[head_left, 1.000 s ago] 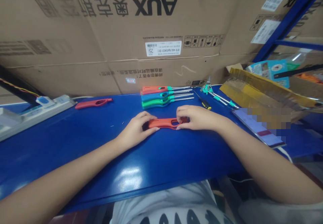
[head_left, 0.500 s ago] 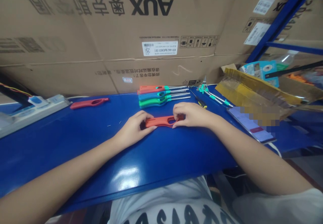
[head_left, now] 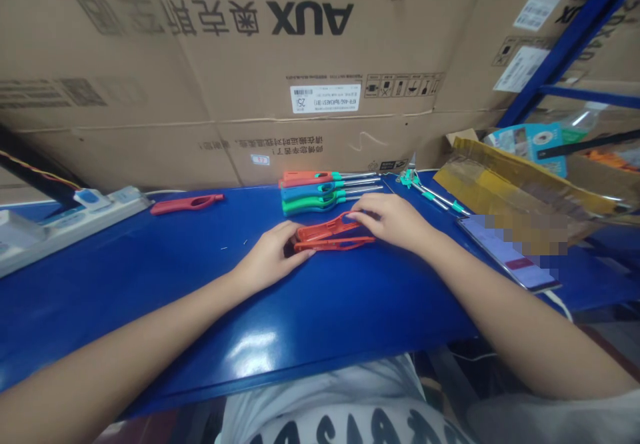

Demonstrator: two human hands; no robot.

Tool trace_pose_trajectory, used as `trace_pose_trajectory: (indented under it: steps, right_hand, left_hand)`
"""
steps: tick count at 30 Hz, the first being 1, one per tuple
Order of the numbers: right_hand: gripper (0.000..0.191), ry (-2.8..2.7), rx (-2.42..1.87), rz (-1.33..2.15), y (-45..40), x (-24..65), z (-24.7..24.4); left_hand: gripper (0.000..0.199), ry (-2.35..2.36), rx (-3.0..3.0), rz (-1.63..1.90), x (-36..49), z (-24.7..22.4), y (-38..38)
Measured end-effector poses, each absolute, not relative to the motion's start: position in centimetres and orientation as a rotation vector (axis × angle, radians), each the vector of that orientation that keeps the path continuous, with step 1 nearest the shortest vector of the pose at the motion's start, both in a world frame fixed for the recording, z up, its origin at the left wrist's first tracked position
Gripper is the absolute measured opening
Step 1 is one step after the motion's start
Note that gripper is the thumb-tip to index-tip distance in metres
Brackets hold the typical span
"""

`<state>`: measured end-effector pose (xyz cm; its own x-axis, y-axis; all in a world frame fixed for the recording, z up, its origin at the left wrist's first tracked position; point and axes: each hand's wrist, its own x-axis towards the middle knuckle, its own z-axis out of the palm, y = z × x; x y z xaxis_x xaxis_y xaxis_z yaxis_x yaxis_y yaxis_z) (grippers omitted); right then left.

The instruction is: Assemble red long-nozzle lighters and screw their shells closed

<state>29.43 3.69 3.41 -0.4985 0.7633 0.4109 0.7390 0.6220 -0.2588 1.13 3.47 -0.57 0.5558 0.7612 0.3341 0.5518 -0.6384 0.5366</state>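
An orange lighter casing (head_left: 333, 244) is parted into two long halves that spread apart toward the right. My left hand (head_left: 270, 247) grips its left end, where the halves still meet. With thumb and fingers, my right hand (head_left: 393, 221) pinches the right end of the far half, while the near half's tip lies free below. Behind them is a row of long-necked lighters with orange, blue and green (head_left: 310, 204) handles and metal tubes. A red lighter casing (head_left: 187, 205) lies farther left on the blue table (head_left: 320, 317).
Metal lighter tubes with teal parts (head_left: 433, 194) lie right of the row. A phone (head_left: 507, 254) with a white cable sits by my right forearm, near a taped cardboard box (head_left: 530, 181). A white power strip (head_left: 75, 231) stands at left. Small pins lie left of my hands.
The orange casing was closed half a second ago and has since come apart at its right end. My right hand has lifted the far half away. The view has shifted slightly.
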Motion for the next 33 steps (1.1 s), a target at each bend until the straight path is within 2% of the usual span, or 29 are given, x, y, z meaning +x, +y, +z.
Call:
trace_pose_trajectory:
  steps: [2, 6, 12, 17, 21, 26, 30, 33]
  right_hand:
    - [0.027, -2.257, -1.224, 0.014, 3.7, 29.6, 3.6]
    - [0.032, -2.157, -1.319, -0.037, 3.5, 30.0, 4.2]
    - [0.032, -2.156, -1.365, -0.061, 3.2, 29.9, 4.5]
    - [0.032, -2.184, -1.33, -0.07, 3.2, 30.0, 4.4]
    - [0.032, -2.439, -1.226, -0.008, 3.0, 30.1, 4.5]
    - [0.031, -2.701, -1.191, 0.223, 2.7, 29.5, 4.3]
    - [0.036, -2.742, -1.266, 0.241, 2.8, 29.2, 3.8]
    - [0.025, -2.68, -1.28, 0.208, 2.7, 29.1, 3.6]
  left_hand:
    - [0.018, 1.053, 2.423, 0.792, 1.1, -0.7, 3.5]
    - [0.025, 0.999, 2.413, 0.807, 1.0, -0.6, 3.4]
    - [0.017, 0.938, 2.407, 0.812, 1.0, -0.1, 3.1]
    - [0.039, 1.043, 2.413, 0.792, 1.0, -0.2, 3.0]
    - [0.027, 1.201, 2.336, 0.788, 1.1, -0.3, 3.1]
    - [0.03, 1.225, 2.297, 0.811, 1.1, -0.5, 3.3]
    - [0.026, 1.123, 2.354, 0.831, 1.1, -0.4, 3.4]
    - [0.023, 1.057, 2.464, 0.914, 1.2, -0.2, 3.1]
